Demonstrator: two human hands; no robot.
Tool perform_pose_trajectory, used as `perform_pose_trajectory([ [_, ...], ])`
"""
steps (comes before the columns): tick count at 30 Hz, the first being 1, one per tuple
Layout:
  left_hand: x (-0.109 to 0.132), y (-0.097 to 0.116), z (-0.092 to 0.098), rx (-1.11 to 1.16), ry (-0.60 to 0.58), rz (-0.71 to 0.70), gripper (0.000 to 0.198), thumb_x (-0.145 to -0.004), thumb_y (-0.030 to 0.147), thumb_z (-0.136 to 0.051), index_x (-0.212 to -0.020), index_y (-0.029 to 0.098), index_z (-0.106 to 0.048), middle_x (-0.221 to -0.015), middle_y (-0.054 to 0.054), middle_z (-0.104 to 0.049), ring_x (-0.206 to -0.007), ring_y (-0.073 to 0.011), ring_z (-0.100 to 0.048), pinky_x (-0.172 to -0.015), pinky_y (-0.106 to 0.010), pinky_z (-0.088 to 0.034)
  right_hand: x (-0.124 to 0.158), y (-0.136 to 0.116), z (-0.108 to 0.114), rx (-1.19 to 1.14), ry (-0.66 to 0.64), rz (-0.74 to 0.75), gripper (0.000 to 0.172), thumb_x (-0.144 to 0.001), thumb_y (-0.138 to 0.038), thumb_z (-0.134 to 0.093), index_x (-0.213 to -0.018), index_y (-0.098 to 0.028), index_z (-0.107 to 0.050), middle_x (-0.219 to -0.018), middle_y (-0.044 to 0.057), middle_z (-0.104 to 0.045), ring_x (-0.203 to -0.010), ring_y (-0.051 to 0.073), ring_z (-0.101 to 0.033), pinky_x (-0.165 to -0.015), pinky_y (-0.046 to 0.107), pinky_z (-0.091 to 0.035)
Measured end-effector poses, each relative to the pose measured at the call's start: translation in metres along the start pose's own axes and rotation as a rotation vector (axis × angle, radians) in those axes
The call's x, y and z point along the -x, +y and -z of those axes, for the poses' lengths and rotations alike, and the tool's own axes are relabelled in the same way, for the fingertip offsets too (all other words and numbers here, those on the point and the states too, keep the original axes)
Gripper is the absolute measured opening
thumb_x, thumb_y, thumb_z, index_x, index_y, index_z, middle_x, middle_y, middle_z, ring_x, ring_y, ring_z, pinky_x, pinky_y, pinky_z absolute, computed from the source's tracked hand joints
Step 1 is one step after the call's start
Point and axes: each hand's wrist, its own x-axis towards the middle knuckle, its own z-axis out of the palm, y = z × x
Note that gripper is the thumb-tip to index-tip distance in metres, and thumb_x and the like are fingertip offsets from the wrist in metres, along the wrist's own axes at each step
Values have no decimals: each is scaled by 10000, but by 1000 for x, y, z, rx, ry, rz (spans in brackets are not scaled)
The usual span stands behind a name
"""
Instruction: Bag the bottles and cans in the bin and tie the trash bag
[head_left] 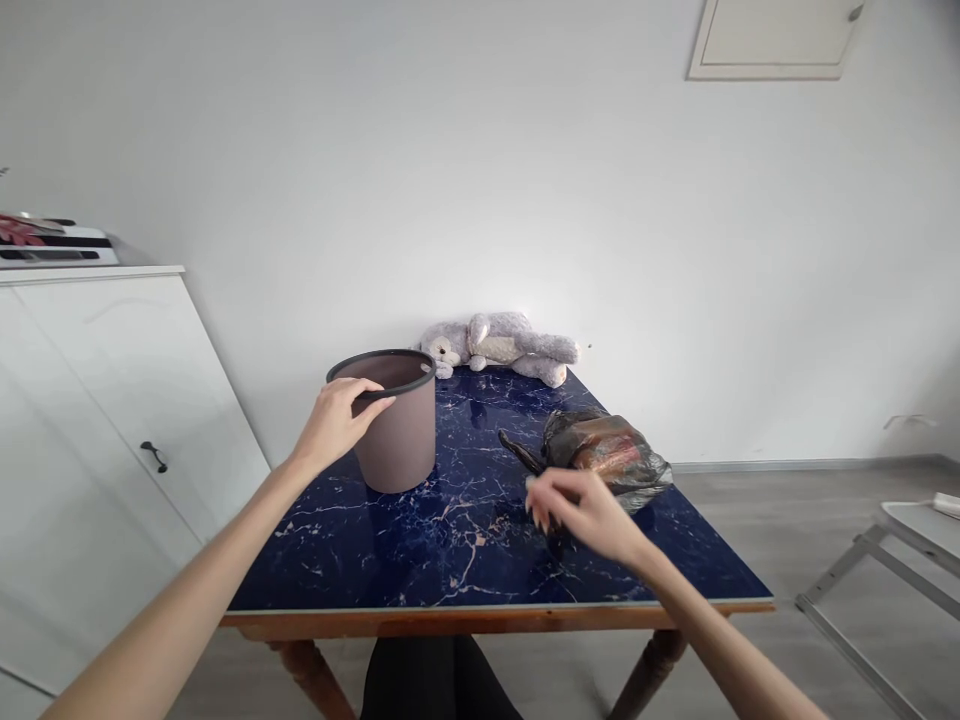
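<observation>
My left hand [337, 420] grips the near rim of a brown round bin [401, 430] with a dark rim band, standing upright on the dark blue marbled table [420, 550]. My right hand [581, 510] hovers low over the table just in front of a filled, tied dark plastic bag [611, 450]. Its fingers are bent downward and slightly blurred, and I see nothing held in them.
A grey plush toy [499, 345] lies at the table's far edge against the white wall. A white cabinet [97, 420] stands to the left. A metal frame [885, 560] sits on the floor at the right.
</observation>
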Motion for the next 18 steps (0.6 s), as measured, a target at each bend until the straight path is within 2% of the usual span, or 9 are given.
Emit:
perform_pose_trajectory([
  [2, 0, 12, -8, 21, -6, -20, 423, -1006, 632, -583, -1004, 239, -737, -1122, -110, -804, -1097, -337, -723, -1049, -496, -511, -42, 9, 22, 122, 117, -82, 513, -1152, -544, -358, -1005, -212, -719, -972, 43, -770, -909, 190, -733, -895, 337, -575],
  [4, 0, 25, -15, 34, -18, -39, 378, -1019, 589, -599, -1021, 238, -739, -1119, -100, -800, -1096, -320, -721, -1047, -481, -517, -85, 27, 41, 247, 168, -181, 306, -1100, -459, -576, -1134, -186, -711, -1160, 80, -745, -1062, 224, -712, -987, 433, -574],
  [6, 1, 39, -22, 58, -28, -59, 325, -1029, 538, -620, -1031, 236, -740, -1107, -91, -795, -1091, -309, -717, -1038, -476, -525, -122, 46, 54, 331, 133, -269, 304, -1042, -419, -697, -1236, -185, -701, -1295, 95, -704, -1134, 242, -696, -999, 475, -589],
  [9, 5, 59, -28, 111, -33, -89, 231, -1033, 458, -661, -1023, 240, -736, -1077, -76, -787, -1080, -303, -706, -1038, -494, -527, -157, 66, 59, 375, 61, -344, 354, -1037, -402, -712, -1321, -193, -677, -1343, 101, -684, -1140, 248, -701, -973, 469, -613],
  [13, 11, 79, -36, 148, -11, -127, 138, -1032, 376, -693, -1026, 242, -728, -1049, -69, -775, -1082, -299, -687, -1040, -508, -529, -166, 75, 51, 349, 76, -330, 390, -1042, -407, -704, -1367, -197, -654, -1371, 108, -670, -1150, 252, -700, -966, 470, -618],
  [18, 17, 93, -44, 184, 26, -170, 90, -1036, 332, -698, -1057, 246, -715, -1031, -67, -775, -1130, -298, -684, -1069, -514, -525, -147, 81, 47, 263, 221, -251, 370, -1044, -436, -693, -1330, -201, -684, -1383, 87, -670, -1168, 279, -691, -982, 462, -613],
])
